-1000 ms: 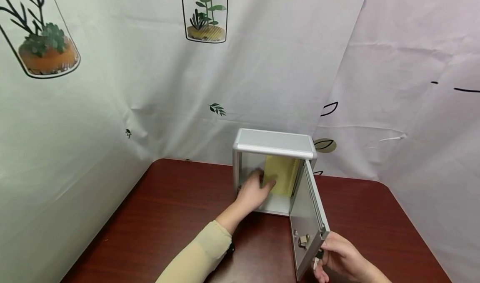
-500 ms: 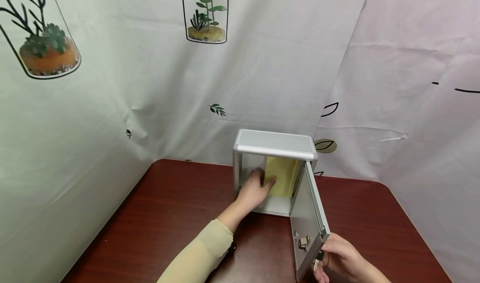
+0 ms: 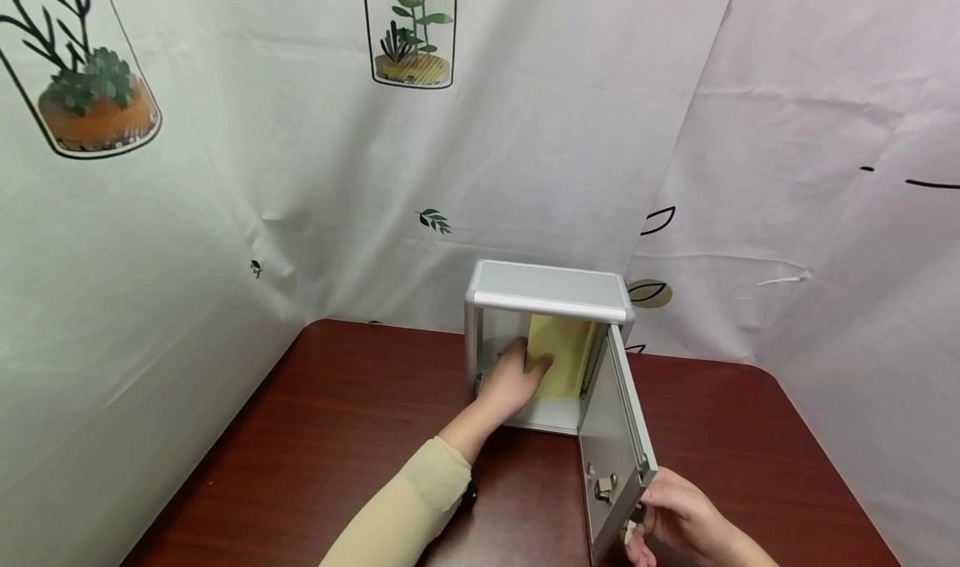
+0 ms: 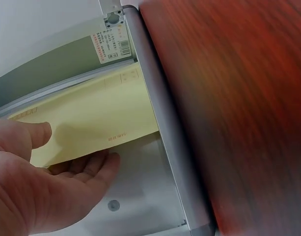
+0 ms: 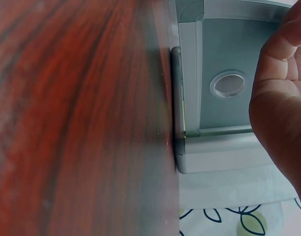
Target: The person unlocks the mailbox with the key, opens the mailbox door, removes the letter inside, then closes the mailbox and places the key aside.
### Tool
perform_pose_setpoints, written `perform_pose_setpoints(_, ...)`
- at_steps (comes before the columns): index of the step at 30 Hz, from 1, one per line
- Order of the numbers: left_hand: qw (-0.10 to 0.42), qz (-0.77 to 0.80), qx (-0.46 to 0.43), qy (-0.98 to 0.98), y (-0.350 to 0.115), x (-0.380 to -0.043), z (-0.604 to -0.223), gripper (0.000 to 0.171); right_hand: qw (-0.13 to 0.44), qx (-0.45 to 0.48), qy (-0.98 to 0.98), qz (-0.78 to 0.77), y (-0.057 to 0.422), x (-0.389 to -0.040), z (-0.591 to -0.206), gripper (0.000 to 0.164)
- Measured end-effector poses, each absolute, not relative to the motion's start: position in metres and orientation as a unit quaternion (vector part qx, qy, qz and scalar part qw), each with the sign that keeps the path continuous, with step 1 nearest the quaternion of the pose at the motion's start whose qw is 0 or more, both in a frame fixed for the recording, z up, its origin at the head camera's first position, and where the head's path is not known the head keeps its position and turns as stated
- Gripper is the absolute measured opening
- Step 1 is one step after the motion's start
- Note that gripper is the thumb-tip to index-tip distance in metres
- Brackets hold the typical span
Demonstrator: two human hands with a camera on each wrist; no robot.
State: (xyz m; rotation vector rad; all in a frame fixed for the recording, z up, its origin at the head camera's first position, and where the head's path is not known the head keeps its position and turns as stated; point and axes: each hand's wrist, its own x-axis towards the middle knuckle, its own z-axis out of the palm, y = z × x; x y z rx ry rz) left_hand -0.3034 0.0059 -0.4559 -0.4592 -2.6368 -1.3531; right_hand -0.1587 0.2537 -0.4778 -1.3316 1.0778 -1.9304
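A silver metal box (image 3: 551,282) stands at the back of the table, its hinged door (image 3: 611,434) swung out toward me. My left hand (image 3: 512,383) reaches inside and holds a yellow envelope (image 3: 562,354). In the left wrist view, the thumb lies over the envelope (image 4: 101,115) and the fingers go under its edge; their tips are partly visible. At the door's free edge, my right hand (image 3: 686,509) pinches a black-headed key (image 3: 638,514) on the outer side. Its fingertips are partly hidden by the door. A lock cam (image 3: 605,487) shows on the door's inner face.
The reddish-brown table (image 3: 360,400) extends around the box. A white patterned cloth (image 3: 525,133) hangs close behind and at both sides. A printed label (image 4: 111,46) is inside the box. The door's outer face has a round fitting (image 5: 228,84).
My left hand and the envelope have shifted only slightly inside the box. The door and my right hand stay almost where they were.
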Motion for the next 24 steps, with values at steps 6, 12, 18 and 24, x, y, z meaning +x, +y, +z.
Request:
perform_pose_setpoints(6, 0.064, -0.483, -0.153, -0.860, 0.0085, -0.3061, -0.4558, 0.055, 0.272, -0.502, 0.408, -0.712, 0.2524, -0.1594, -0.4788, 0.044)
perform_pose_setpoints(12, 0.070, -0.514, -0.164, -0.839, 0.0114, -0.3100, -0.4583, 0.047, 0.270, -0.506, 0.409, -0.710, 0.2508, -0.1589, -0.4757, 0.042)
perform_pose_setpoints(18, 0.071, -0.521, -0.182, -0.831, 0.0124, -0.3109, -0.4594, 0.038, 0.270, -0.507, 0.406, -0.710, 0.2496, -0.1580, -0.4736, 0.045)
perform_pose_setpoints(24, 0.077, -0.517, -0.195, -0.830, 0.0097, -0.3067, -0.4584, 0.036, 0.272, -0.502, 0.395, -0.720, 0.2504, -0.1579, -0.4737, 0.045)
